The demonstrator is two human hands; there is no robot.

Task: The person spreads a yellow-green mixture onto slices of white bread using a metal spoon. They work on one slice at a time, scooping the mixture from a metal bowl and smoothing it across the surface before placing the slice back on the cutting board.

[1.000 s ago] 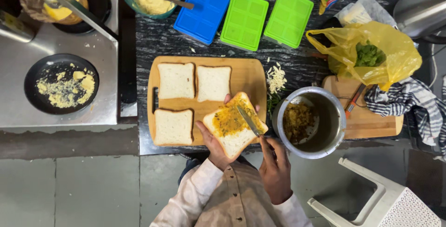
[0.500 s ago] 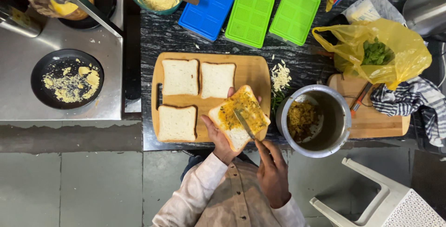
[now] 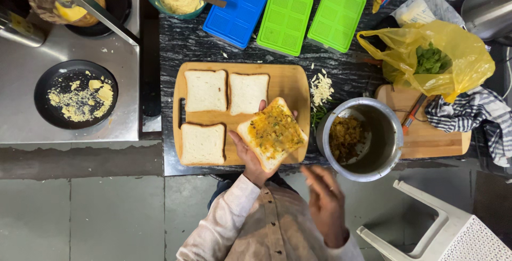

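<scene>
Left hand [image 3: 250, 157] cradles filling-spread white bread slice [image 3: 273, 133] flat from beneath, above rectangular wooden cutting board [image 3: 288, 82]; right hand [image 3: 325, 202], fingers spread, holds nothing.

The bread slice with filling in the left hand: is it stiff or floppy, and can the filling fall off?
The bread slice with filling probably bends easily: it is soft white bread, so the left hand supports it from below. The yellow filling looks loose and crumbly, so tilting may spill some.
</scene>
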